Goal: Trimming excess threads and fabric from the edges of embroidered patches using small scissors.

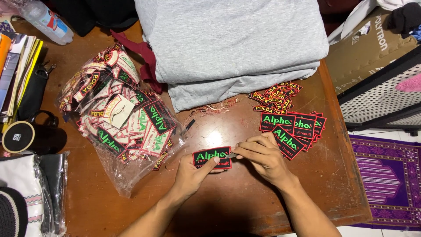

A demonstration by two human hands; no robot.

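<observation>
We see left hand [189, 174] grip clamped on black rectangular embroidered patch with red border [212, 157] – flat on brown wooden worktop [228, 202]; right hand [262, 154] grip pinched on small blade [231, 155] touching patch edge.

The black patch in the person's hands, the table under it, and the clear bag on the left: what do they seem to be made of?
Black patch: likely embroidered cloth, matte, with raised green lettering and a red stitched edge.
Table: seemingly wood, brown, varnished; it reflects the light.
Clear bag: thin plastic film, crinkled, shiny, see-through.
The left hand pins the patch down; the right hand pinches its edge.
</observation>
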